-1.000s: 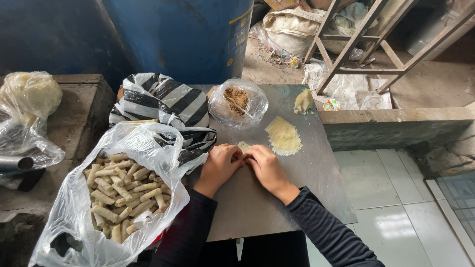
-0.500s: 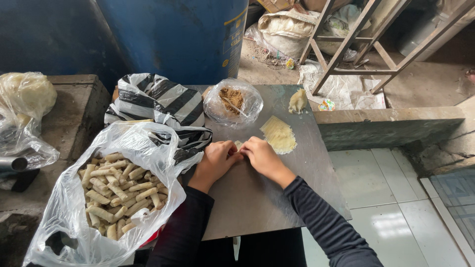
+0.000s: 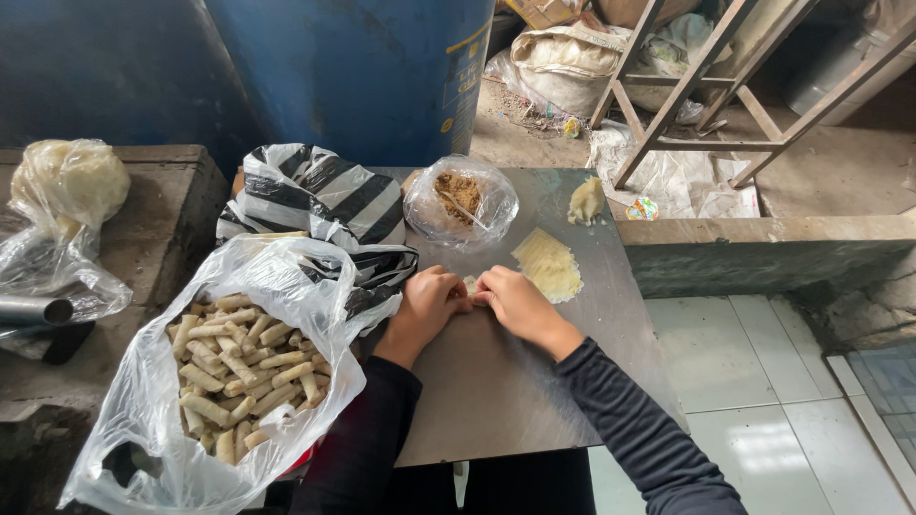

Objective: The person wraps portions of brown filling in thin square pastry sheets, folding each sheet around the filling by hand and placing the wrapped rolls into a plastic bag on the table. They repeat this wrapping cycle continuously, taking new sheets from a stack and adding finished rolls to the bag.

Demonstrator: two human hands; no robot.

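1. Head view, hands: the left hand (image 3: pixel 429 303) and the right hand (image 3: pixel 513 300) meet fingertip to fingertip on the grey metal tabletop (image 3: pixel 496 401). Both are curled over a small pale roll (image 3: pixel 470 284), and each pinches one end of it. Only a sliver of the roll shows between the fingers. It lies flat on the metal, probably because the hard surface gives something to press and roll against.

2. Head view, supplies within reach: a stack of thin pale wrappers (image 3: pixel 548 262) lies just beside the right hand, so a fresh sheet is close. A clear bag of brown filling (image 3: pixel 462 198) sits open just beyond the hands, with what looks like a utensil resting in it. A lump of pale dough or paste (image 3: pixel 586 201) sits farther back, near the table's far right corner.

3. Head view, finished pieces: a large clear plastic bag (image 3: pixel 143 420) stands open at the left, full of finished rolls (image 3: pixel 243 367) heaped loosely. Its mouth gapes toward the left hand, which suits dropping pieces in.

4. Head view, surroundings: a black-and-white striped bag (image 3: pixel 315 195) lies behind the clear one. A blue drum (image 3: pixel 363 76) stands at the back, and another knotted bag of pale dough (image 3: pixel 67 186) rests on the concrete ledge (image 3: pixel 162 229) at far left.
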